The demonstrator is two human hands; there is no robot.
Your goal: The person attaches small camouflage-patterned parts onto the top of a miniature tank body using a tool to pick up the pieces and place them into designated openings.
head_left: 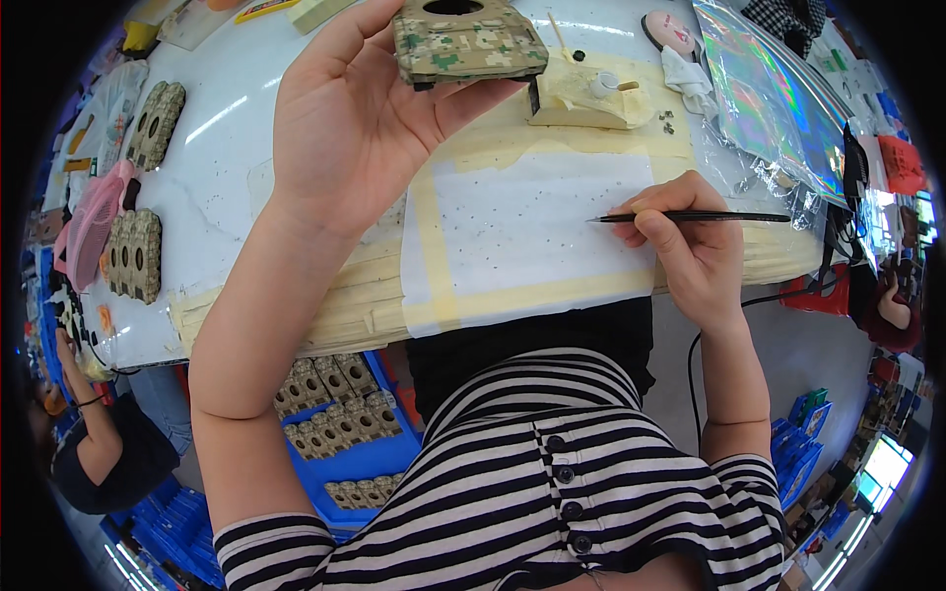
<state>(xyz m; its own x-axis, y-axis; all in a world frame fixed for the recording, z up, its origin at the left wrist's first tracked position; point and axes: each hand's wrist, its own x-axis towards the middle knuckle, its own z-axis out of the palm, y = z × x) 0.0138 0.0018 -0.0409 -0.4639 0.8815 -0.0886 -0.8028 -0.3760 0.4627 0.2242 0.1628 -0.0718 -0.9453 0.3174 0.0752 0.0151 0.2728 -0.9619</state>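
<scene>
My left hand is raised over the far part of the table, its fingers under and behind a camouflage-painted toy vehicle body. The body has a round dark opening on top. Over the right part of a white paper sheet, my right hand pinches a thin black paintbrush. The brush lies nearly level, its fine tip pointing left, apart from the vehicle body. Many tiny specks are scattered on the sheet; what they are is too small to tell.
Beyond the sheet stands a tape-covered block with a small white cup. More camouflage bodies lie at the left by a pink fan. A blue crate of them is below the table. Shiny film covers the right.
</scene>
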